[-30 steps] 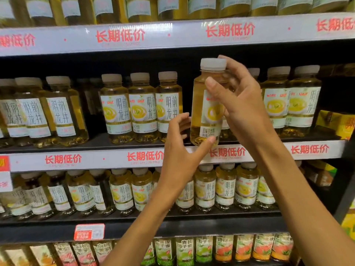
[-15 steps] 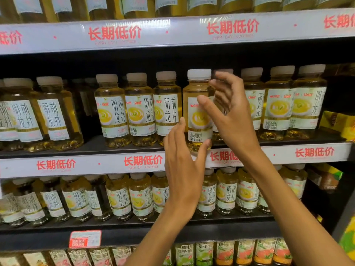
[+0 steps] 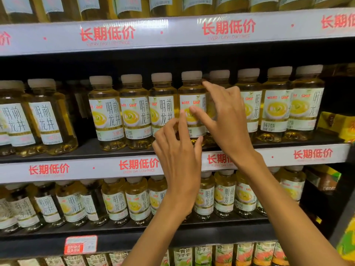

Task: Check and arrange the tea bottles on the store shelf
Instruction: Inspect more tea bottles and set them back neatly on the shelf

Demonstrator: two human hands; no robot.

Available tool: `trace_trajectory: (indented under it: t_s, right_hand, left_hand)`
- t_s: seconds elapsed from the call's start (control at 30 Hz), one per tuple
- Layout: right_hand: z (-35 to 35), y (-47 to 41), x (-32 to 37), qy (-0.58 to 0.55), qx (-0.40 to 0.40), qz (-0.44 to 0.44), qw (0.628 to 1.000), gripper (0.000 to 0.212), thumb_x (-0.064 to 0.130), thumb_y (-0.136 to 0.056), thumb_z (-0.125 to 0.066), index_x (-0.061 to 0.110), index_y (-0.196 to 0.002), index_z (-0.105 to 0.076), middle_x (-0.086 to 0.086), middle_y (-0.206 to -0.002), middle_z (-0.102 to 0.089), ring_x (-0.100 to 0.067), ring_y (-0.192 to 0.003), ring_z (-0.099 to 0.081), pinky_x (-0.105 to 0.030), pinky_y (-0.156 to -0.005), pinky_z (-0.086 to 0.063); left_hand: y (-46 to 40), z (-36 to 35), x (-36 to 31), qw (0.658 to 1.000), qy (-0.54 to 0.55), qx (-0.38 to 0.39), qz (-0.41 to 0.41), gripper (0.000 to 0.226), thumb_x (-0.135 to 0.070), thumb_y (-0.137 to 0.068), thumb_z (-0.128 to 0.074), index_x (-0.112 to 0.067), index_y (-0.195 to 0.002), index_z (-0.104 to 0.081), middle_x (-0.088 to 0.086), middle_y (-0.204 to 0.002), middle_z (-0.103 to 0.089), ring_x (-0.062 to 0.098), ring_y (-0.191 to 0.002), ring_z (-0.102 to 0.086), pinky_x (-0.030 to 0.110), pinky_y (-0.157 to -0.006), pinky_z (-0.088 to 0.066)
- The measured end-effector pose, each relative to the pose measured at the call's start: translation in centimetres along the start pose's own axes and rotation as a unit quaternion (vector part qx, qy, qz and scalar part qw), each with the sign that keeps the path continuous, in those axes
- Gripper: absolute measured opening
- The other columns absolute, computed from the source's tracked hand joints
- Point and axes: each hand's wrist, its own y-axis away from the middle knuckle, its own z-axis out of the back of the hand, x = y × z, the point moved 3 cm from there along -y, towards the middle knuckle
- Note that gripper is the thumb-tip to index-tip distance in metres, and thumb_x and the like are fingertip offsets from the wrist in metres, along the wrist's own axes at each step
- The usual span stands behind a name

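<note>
A tea bottle [image 3: 192, 89] with pale yellow tea, a white cap and a white label stands in the front row of the middle shelf [image 3: 107, 167]. My right hand [image 3: 226, 120] holds its right side. The thumb lies on the front of the label and the index finger reaches the shoulder. My left hand [image 3: 178, 154] is just below, with the straight index finger touching the lower label and the thumb near the base. More tea bottles [image 3: 134, 112] of the same kind stand on both sides, labels facing out.
Rows of tea bottles also fill the lower shelf [image 3: 123, 239] and the upper shelf [image 3: 172, 29]. White price strips with red print run along each edge. Yellow boxes [image 3: 336, 125] sit at the far right. A red price tag [image 3: 80, 244] hangs low left.
The bottle has come down from in front of the shelf into the row and now stands there, turned so more of its label shows. Both hands followed it in.
</note>
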Motion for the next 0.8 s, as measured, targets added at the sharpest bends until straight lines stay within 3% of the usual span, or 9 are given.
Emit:
trace_trajectory:
  t_s: [0.17,0.27,0.37,0.5,0.6,0.7,0.8]
  right_hand:
    - [0.0,-0.2,-0.1,0.018,0.001,0.02,1.0,0.058,0.039,-0.088,-0.064,0.006,-0.134,-0.05,-0.011,-0.126,-0.059,-0.029,-0.107,-0.05,-0.039,-0.086,-0.044]
    - [1.1,-0.6,-0.5,0.032,-0.064,0.01,0.997,0.053,0.039,-0.089,-0.062,0.007,-0.131,-0.052,-0.011,-0.125,-0.058,-0.027,-0.108,-0.048,-0.034,-0.087,-0.038]
    - [1.8,-1.3,-1.1,0.139,-0.11,-0.018,0.984,0.052,0.042,-0.093,-0.054,0.004,-0.129,-0.051,-0.015,-0.122,-0.057,-0.032,-0.113,-0.047,-0.033,-0.088,-0.033]
    - [0.9,-2.0,-1.8,0.228,-0.009,-0.032,0.973,0.05,0.043,-0.099,-0.04,0.0,-0.125,-0.047,-0.023,-0.118,-0.056,-0.04,-0.13,-0.035,-0.042,-0.105,-0.02]
    - [0.7,-1.7,-2.0,0.234,-0.006,-0.022,0.972,0.051,0.042,-0.1,-0.037,0.001,-0.128,-0.046,-0.023,-0.114,-0.058,-0.04,-0.13,-0.036,-0.042,-0.107,-0.014]
    - [1.5,-1.4,-1.6,0.161,-0.057,-0.02,0.985,0.054,0.04,-0.095,-0.05,0.001,-0.133,-0.046,-0.021,-0.12,-0.056,-0.039,-0.128,-0.039,-0.042,-0.106,-0.023]
    - [2.6,-0.5,-1.5,-0.054,-0.1,-0.017,0.993,0.063,0.029,-0.088,-0.066,0.001,-0.137,-0.039,-0.015,-0.129,-0.047,-0.027,-0.124,-0.043,-0.036,-0.103,-0.039]
  left_hand:
    - [-0.1,-0.3,0.1,1.0,-0.021,0.009,0.001,0.066,-0.026,-0.082,-0.074,-0.008,-0.139,-0.046,0.015,-0.114,-0.056,0.029,-0.098,-0.047,0.036,-0.078,-0.038]
    - [-0.1,-0.3,0.3,1.0,-0.012,0.012,0.003,0.066,-0.027,-0.082,-0.073,-0.009,-0.139,-0.045,0.015,-0.115,-0.055,0.026,-0.1,-0.041,0.035,-0.079,-0.036]
    - [0.0,-0.4,0.1,1.0,0.001,0.016,0.003,0.067,-0.023,-0.082,-0.074,-0.007,-0.14,-0.044,0.015,-0.116,-0.055,0.027,-0.101,-0.044,0.036,-0.08,-0.039]
    - [0.6,-0.5,-0.3,0.999,0.023,0.024,0.007,0.07,-0.017,-0.083,-0.071,-0.008,-0.144,-0.037,0.015,-0.12,-0.053,0.024,-0.106,-0.039,0.038,-0.086,-0.041]
    - [0.8,-0.4,-0.2,0.999,0.037,0.024,0.011,0.069,-0.015,-0.083,-0.071,-0.008,-0.143,-0.038,0.014,-0.12,-0.052,0.025,-0.108,-0.042,0.039,-0.088,-0.041]
    - [0.9,-0.2,-0.1,0.998,0.05,0.017,0.016,0.064,-0.014,-0.082,-0.071,-0.008,-0.14,-0.043,0.015,-0.121,-0.053,0.024,-0.11,-0.039,0.039,-0.09,-0.04]
    - [1.2,-0.2,-0.2,0.997,0.076,0.022,0.019,0.06,-0.015,-0.084,-0.068,-0.01,-0.139,-0.044,0.013,-0.124,-0.051,0.023,-0.114,-0.038,0.039,-0.093,-0.037]
